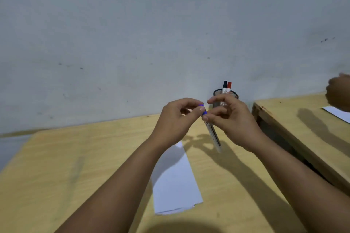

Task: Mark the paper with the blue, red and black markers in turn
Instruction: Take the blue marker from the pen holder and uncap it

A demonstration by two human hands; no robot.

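Above the wooden table [66, 166] I hold a blue marker with both hands. My left hand [175, 121] pinches its blue cap [203, 109]. My right hand [233, 121] grips the white barrel [214, 136], which slants down toward me. Whether the cap is on or just off the tip I cannot tell. A strip of white paper [174, 179] lies on the table below my hands. The black marker [224, 87] and the red marker [229, 87] stand upright in a black mesh cup [233, 95] at the wall, partly hidden behind my right hand.
A second wooden table [303, 123] stands to the right across a narrow gap. Another person's hand [339, 92] hovers over it near a white sheet [339, 113]. A grey wall [151, 34] closes the far side.
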